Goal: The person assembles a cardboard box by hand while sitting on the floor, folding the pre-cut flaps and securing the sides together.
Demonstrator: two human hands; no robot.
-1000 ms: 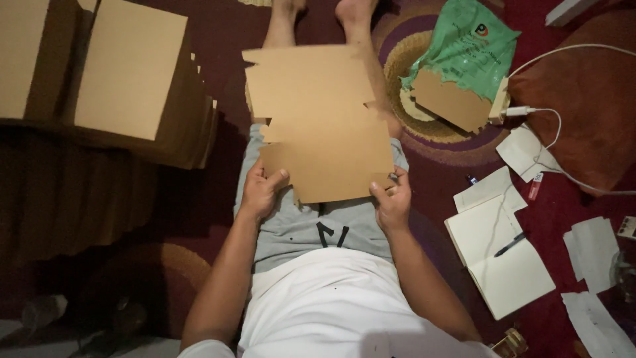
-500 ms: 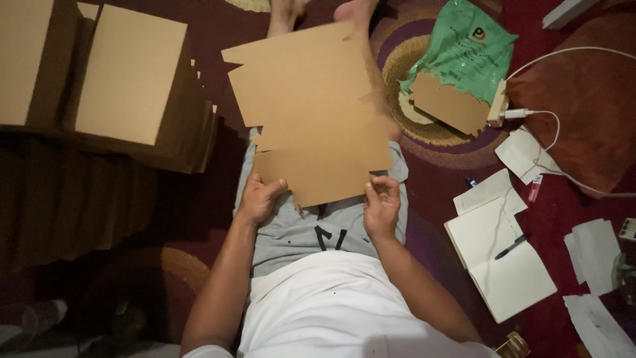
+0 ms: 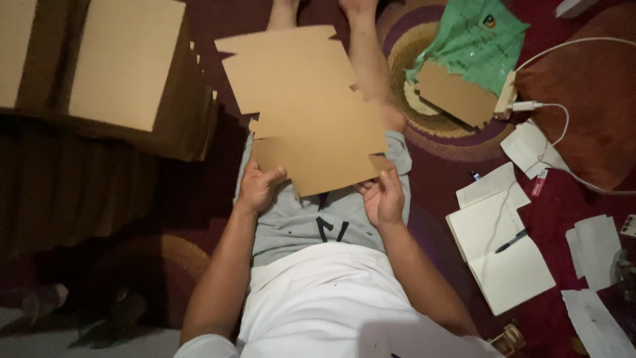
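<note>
While both hands pinch only near edge, flat cardboard blank point(image 3: 308, 109) may sag; left hand point(image 3: 257, 189), right hand point(image 3: 382, 197) gripping it.

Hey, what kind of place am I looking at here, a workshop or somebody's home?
Most likely a room in a home, used for packing work on the floor. A patterned rug covers the floor, finished cardboard boxes are stacked at one side, and an open notebook with a pen lies beside the seated person.
</note>
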